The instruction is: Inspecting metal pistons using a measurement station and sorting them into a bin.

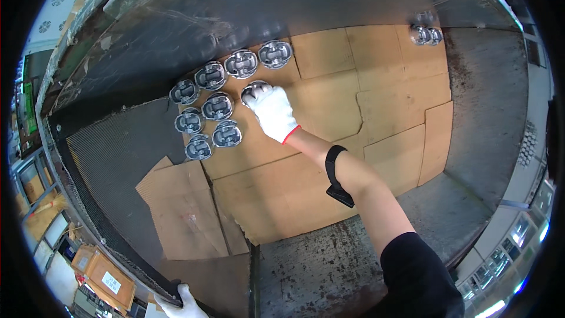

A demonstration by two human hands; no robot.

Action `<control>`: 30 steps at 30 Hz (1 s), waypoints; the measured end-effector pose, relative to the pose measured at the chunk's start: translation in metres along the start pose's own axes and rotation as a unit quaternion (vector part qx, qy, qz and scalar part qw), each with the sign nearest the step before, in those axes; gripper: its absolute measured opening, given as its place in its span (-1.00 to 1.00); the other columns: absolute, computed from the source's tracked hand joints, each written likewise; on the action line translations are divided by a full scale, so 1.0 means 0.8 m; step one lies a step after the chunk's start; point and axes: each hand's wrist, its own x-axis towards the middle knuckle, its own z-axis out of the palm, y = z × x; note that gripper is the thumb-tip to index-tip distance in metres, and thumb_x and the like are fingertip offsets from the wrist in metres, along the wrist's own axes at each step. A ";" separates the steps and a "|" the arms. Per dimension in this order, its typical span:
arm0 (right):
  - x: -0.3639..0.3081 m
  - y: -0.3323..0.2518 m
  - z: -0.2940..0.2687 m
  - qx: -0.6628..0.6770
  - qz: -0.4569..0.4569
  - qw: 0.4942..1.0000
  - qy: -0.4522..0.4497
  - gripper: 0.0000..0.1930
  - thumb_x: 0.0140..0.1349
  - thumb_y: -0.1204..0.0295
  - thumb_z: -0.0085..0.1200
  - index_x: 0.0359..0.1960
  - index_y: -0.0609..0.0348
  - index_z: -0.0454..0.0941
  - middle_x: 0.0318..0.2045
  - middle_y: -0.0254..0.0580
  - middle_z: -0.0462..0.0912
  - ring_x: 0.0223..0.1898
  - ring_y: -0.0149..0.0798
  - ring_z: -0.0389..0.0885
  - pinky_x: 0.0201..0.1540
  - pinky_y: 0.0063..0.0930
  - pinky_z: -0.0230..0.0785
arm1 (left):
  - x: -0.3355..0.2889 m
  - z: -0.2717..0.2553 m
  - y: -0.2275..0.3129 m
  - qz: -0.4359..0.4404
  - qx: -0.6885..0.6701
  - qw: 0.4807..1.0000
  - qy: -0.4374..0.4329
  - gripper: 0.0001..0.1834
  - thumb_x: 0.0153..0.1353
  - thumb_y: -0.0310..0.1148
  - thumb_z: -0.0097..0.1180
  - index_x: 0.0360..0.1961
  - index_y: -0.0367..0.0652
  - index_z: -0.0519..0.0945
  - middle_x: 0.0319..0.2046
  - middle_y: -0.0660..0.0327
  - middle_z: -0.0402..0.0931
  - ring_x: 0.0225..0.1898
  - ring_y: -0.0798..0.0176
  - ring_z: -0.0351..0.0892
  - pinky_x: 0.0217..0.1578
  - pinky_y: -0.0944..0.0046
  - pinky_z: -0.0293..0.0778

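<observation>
Free lane over bare cardbd (329, 106) R of R hand (271, 112), up to far-R-corner pistons (421, 35); piston cluster (218, 106) blocks L, metal wall (335, 0) blocks far side.

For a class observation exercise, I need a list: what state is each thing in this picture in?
Right hand: gloved, fingers on a metal part; firmness of grip unclear
Metal part: partly hidden by that hand
Eight other metal parts: in rows, not held
Far-right metal parts: close together, not held
Cardboard sheets: laid down
Strap: fastened round the right forearm
Left hand: gloved, at the bin's rim
</observation>
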 end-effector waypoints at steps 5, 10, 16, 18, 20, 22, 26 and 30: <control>0.003 -0.006 -0.024 0.073 0.008 0.994 0.077 -0.64 -0.04 0.33 0.19 -0.15 0.07 0.50 -0.16 -0.16 0.49 -0.05 -0.11 0.44 -0.10 -0.17 0.29 | 0.001 0.000 -0.001 0.028 -0.067 0.997 -0.001 -0.10 0.08 0.09 0.31 0.23 -0.43 0.31 0.04 -0.21 0.50 0.04 -0.13 0.51 0.09 0.04 0.40; 0.031 0.022 -0.029 -0.052 0.134 0.988 -0.052 -0.40 0.07 0.23 0.19 0.23 -0.25 0.40 0.24 -0.04 0.35 0.30 0.11 0.22 0.29 0.00 0.07 | 0.001 -0.001 0.003 0.024 -0.052 0.998 0.001 -0.12 0.09 0.03 0.32 0.23 -0.43 0.31 0.05 -0.15 0.51 0.03 -0.08 0.51 0.09 0.07 0.40; 0.050 0.015 -0.011 -0.128 0.157 0.972 -0.121 -0.43 0.23 0.17 0.03 0.30 -0.65 0.26 0.28 -0.07 0.32 0.31 0.08 0.21 0.23 -0.06 0.15 | 0.000 -0.003 0.010 0.018 -0.073 0.997 -0.008 -0.14 0.12 0.00 0.31 0.24 -0.42 0.30 0.11 -0.13 0.47 0.07 -0.09 0.49 0.12 0.07 0.38; 0.062 0.012 -0.022 -0.111 0.174 0.965 -0.161 -0.42 0.22 0.17 0.04 0.30 -0.66 0.25 0.27 -0.08 0.33 0.29 0.06 0.23 0.17 -0.11 0.21 | -0.001 -0.003 0.009 0.017 -0.085 0.996 -0.005 -0.15 0.12 -0.02 0.31 0.25 -0.42 0.29 0.12 -0.12 0.46 0.07 -0.10 0.48 0.13 0.07 0.37; 0.063 0.011 -0.022 -0.112 0.179 0.962 -0.173 -0.45 0.21 0.16 0.06 0.26 -0.68 0.30 0.14 -0.17 0.44 0.18 -0.06 0.37 -0.04 -0.30 0.34 | -0.001 -0.003 0.010 0.008 -0.051 0.999 -0.005 -0.16 0.13 -0.05 0.31 0.26 -0.41 0.28 0.12 -0.11 0.46 0.08 -0.10 0.48 0.13 0.07 0.37; 0.066 0.014 -0.023 -0.083 0.185 0.963 -0.176 -0.49 0.20 0.16 0.07 0.22 -0.64 0.36 0.06 -0.20 0.47 0.11 -0.10 0.41 -0.06 -0.33 0.34 | -0.002 -0.004 0.011 0.013 -0.035 0.999 -0.003 -0.15 0.13 -0.05 0.31 0.26 -0.41 0.27 0.12 -0.11 0.46 0.08 -0.09 0.48 0.13 0.08 0.37; 0.073 0.006 -0.027 -0.062 0.217 0.956 -0.187 -0.65 0.19 0.18 0.07 0.05 -0.46 0.52 -0.10 -0.25 0.52 -0.04 -0.19 0.51 -0.14 -0.40 0.34 | -0.001 -0.003 0.011 0.025 -0.067 0.997 -0.025 -0.09 0.13 0.04 0.29 0.29 -0.40 0.23 0.12 -0.11 0.46 0.09 -0.09 0.48 0.13 0.07 0.37; 0.071 0.002 -0.021 -0.060 0.215 0.954 -0.200 -0.71 0.20 0.21 0.05 -0.02 -0.37 0.55 -0.10 -0.21 0.53 -0.07 -0.20 0.53 -0.16 -0.41 0.34 | 0.000 0.002 -0.006 -0.011 -0.018 0.999 -0.025 -0.03 0.13 0.14 0.24 0.32 -0.40 0.18 0.15 -0.13 0.43 0.10 -0.11 0.46 0.14 0.05 0.36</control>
